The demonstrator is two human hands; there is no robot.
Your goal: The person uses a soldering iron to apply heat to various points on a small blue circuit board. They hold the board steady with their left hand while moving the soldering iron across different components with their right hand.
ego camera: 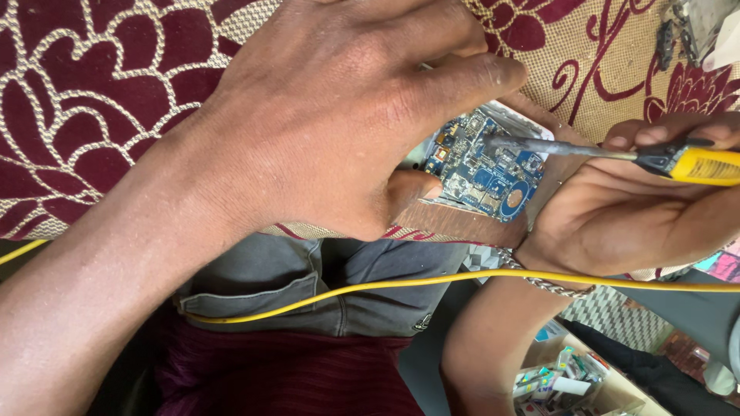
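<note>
Up close: left hand (339, 115) presses blue circuit board (486, 173) onto small wooden block (462, 223) atop floral maroon-and-gold cloth (100, 92). Right hand (632, 208) grips yellow-handled soldering iron (694, 163), tip touching board. Yellow cord (432, 283) trails across lap.

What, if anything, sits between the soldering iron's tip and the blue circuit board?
Nothing visible does. The soldering iron in the right hand has its tip right over the blue circuit board; the left hand steadies the board from the other side.
</note>
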